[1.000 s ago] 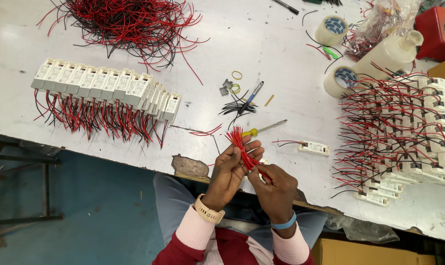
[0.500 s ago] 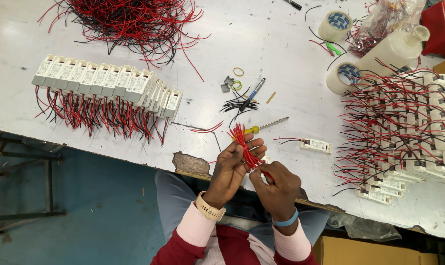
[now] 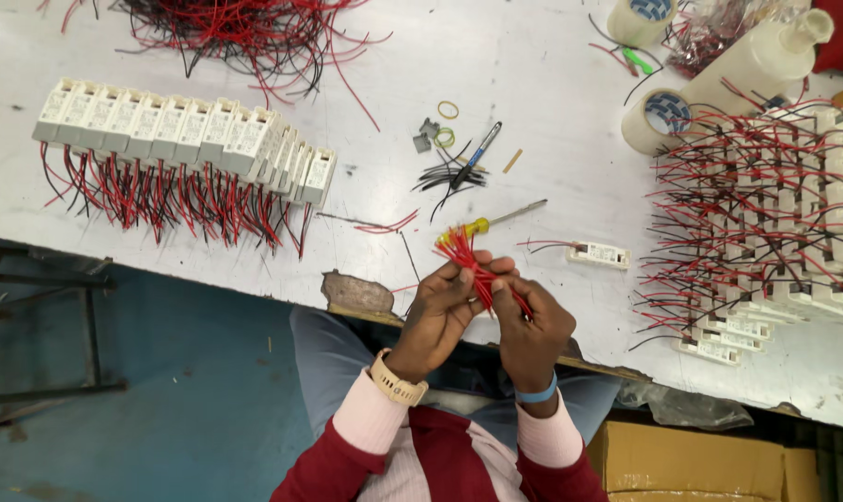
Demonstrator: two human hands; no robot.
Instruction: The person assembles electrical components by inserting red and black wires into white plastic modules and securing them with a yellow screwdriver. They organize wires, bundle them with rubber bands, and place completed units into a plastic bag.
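A small bundle of short red wires [image 3: 464, 257] is pinched between both my hands at the table's front edge. My left hand [image 3: 447, 305], with a pale watch on its wrist, grips the bundle from the left. My right hand [image 3: 531, 321], with a blue wristband, holds the lower end of the same wires. The wire tips fan out upward over a yellow-handled screwdriver [image 3: 499, 219] lying on the white table [image 3: 366, 200]. A single white module [image 3: 598, 254] with red and black leads lies just right of my hands.
A row of white modules [image 3: 189, 130] with red and black leads lies at the left. Several more modules [image 3: 765, 214] are stacked at the right. A loose wire pile [image 3: 254, 28], tape rolls [image 3: 658, 113], a pen [image 3: 473, 158] and rubber bands [image 3: 447, 110] lie beyond. A cardboard box [image 3: 691, 460] stands below.
Both hands still hold the red wire bundle in the same spot; the fingers have shifted slightly along the wires. Nothing else on the table has moved.
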